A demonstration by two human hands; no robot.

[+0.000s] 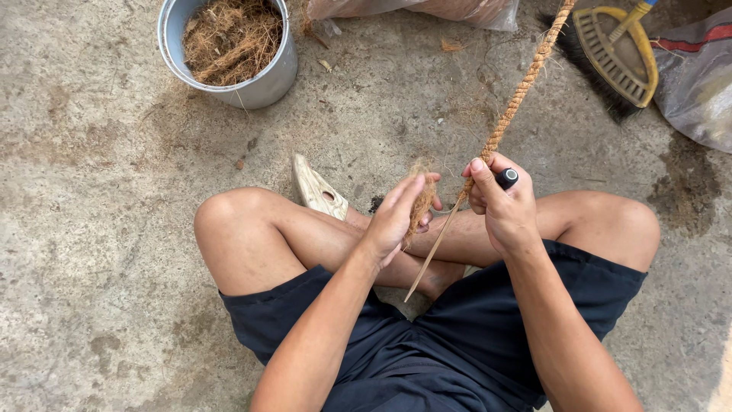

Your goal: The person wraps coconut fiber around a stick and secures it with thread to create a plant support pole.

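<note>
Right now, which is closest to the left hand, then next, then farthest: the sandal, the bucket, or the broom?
From the left hand in the head view:
1. Sandal, just beside it, on the floor by the knee.
2. Bucket, farther off, up at the top left, filled with brown fibre.
3. Broom, farthest, at the top right, past the right hand.

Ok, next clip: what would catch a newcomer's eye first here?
Probably the twisted brown rope, running from the top right edge down to the right hand at centre. Beside it, the left hand cups a tuft of loose fibre above the person's crossed legs. At top left, a grey bucket holds more of the same fibre on the concrete floor.
</note>
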